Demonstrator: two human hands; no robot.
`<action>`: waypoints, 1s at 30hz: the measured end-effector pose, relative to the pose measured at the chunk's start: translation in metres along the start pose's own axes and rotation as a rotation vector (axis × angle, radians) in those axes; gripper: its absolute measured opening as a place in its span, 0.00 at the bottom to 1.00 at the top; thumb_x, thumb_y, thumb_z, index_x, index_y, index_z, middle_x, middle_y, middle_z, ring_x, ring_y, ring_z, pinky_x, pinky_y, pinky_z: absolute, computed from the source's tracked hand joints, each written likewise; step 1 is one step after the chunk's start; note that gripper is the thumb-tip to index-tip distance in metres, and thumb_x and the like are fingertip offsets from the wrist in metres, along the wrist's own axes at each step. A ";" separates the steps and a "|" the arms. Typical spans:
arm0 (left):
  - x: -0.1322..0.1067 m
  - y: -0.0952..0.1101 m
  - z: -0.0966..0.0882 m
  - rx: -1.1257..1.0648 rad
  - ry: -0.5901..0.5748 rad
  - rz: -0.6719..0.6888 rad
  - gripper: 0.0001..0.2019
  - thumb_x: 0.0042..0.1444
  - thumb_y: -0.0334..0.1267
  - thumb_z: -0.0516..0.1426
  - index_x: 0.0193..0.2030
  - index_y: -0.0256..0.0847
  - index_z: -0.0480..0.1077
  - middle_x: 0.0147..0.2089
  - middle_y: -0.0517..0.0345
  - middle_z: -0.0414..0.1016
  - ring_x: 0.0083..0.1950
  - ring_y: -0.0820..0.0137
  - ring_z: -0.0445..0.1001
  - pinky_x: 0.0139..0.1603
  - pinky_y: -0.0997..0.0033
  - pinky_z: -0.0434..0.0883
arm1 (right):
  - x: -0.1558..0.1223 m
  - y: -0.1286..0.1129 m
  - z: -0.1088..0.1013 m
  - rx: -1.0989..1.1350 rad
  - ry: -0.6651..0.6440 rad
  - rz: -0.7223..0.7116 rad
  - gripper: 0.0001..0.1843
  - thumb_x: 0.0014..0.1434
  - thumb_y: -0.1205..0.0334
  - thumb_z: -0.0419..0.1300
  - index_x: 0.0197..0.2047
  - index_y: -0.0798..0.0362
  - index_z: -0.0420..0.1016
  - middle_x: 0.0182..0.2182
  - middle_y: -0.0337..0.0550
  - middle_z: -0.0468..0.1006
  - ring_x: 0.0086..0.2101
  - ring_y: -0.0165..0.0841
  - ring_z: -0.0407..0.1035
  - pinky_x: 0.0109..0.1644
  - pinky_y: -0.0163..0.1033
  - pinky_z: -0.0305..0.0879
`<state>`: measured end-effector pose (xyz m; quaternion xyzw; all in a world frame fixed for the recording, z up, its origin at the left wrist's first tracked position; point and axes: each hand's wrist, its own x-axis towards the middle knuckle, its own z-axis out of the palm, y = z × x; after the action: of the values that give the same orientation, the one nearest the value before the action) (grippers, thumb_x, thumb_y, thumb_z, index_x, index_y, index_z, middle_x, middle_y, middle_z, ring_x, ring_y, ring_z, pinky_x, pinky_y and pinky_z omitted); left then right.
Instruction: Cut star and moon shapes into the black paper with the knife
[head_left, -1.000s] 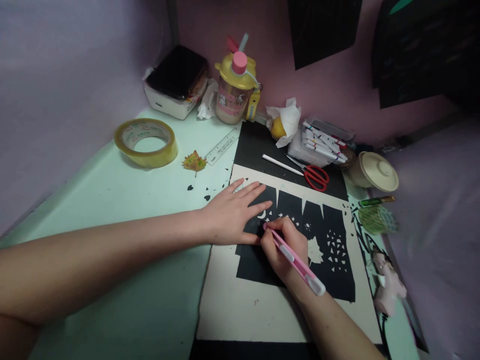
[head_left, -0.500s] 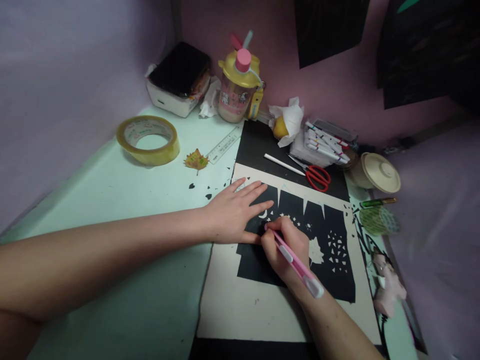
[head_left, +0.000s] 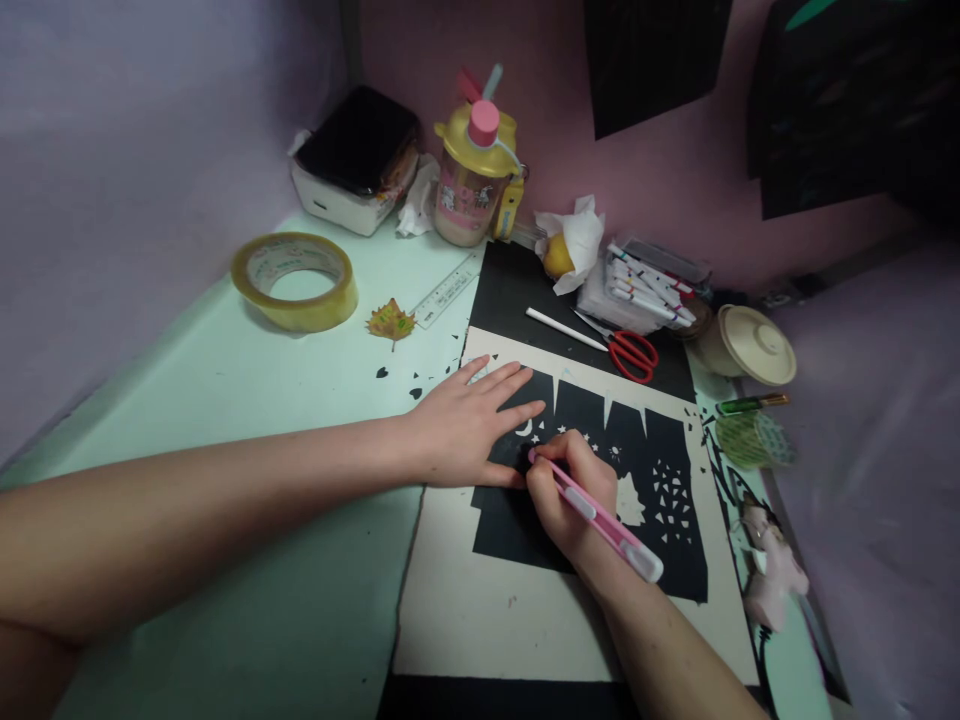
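Observation:
My left hand (head_left: 476,425) lies flat with fingers spread, its fingertips over the left part of a black paper (head_left: 517,535). A pink utility knife (head_left: 600,515) is gripped in my right hand (head_left: 574,490), its tip end down at the paper beside my left little finger. The blade is too small to make out. Cut-out shapes show in the black paper: a moon, small stars, a leaf shape (head_left: 630,500) partly behind my right hand, and a cluster of small angular holes. Under it lies a pale board (head_left: 450,600).
Behind the board are a white pen (head_left: 566,330), red-handled scissors (head_left: 634,357) and a box of markers (head_left: 649,290). At left lie a tape roll (head_left: 341,300), a dry leaf (head_left: 391,320) and a ruler (head_left: 446,290). A drink cup (head_left: 469,190) stands at the back; a pink glue gun (head_left: 776,580) lies right.
The rear end of the utility knife has swung slightly to the right and up, while its tip stays at about the same spot. My left hand keeps its place.

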<state>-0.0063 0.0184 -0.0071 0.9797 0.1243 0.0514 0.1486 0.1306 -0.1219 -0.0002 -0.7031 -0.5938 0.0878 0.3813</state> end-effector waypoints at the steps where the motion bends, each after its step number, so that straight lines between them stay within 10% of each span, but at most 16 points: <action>1: 0.000 0.000 0.000 -0.001 0.001 0.000 0.41 0.57 0.67 0.53 0.71 0.44 0.55 0.76 0.47 0.40 0.76 0.55 0.39 0.73 0.51 0.34 | 0.000 0.000 0.000 0.006 0.004 0.001 0.06 0.55 0.70 0.55 0.29 0.50 0.65 0.23 0.33 0.72 0.20 0.27 0.65 0.26 0.32 0.62; 30: 0.000 0.001 -0.001 0.030 -0.006 -0.004 0.42 0.56 0.68 0.52 0.71 0.45 0.55 0.76 0.45 0.41 0.77 0.57 0.38 0.73 0.50 0.37 | -0.002 0.002 0.004 0.073 0.060 0.076 0.05 0.56 0.70 0.57 0.30 0.51 0.68 0.21 0.31 0.69 0.19 0.25 0.61 0.25 0.31 0.58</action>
<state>-0.0061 0.0183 -0.0059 0.9817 0.1263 0.0462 0.1346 0.1294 -0.1219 -0.0054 -0.7132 -0.5513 0.1029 0.4205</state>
